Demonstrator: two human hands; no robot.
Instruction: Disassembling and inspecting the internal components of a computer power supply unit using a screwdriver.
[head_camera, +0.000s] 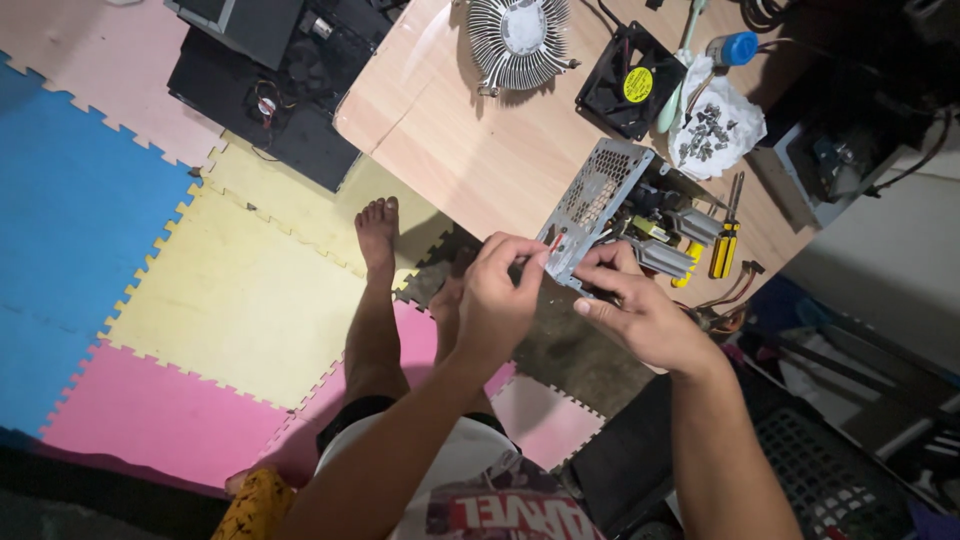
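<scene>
view: single head cam, looking steeply down from above the person's own arms
facing: tilting toward 1 o'clock, wooden table (470, 150) filling the top
range: close, hands sitting mid-frame
floor: foam mats (200, 280) showing at 9 o'clock
overlap: none, one view only

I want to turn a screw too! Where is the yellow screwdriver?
In the head view, the yellow screwdriver lies on the wooden table near its right edge, just right of the open metal box and below the paper of screws.

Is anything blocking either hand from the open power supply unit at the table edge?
Nothing visible. The left hand pinches at the power supply unit grille corner; the right hand touches its near edge.
</scene>
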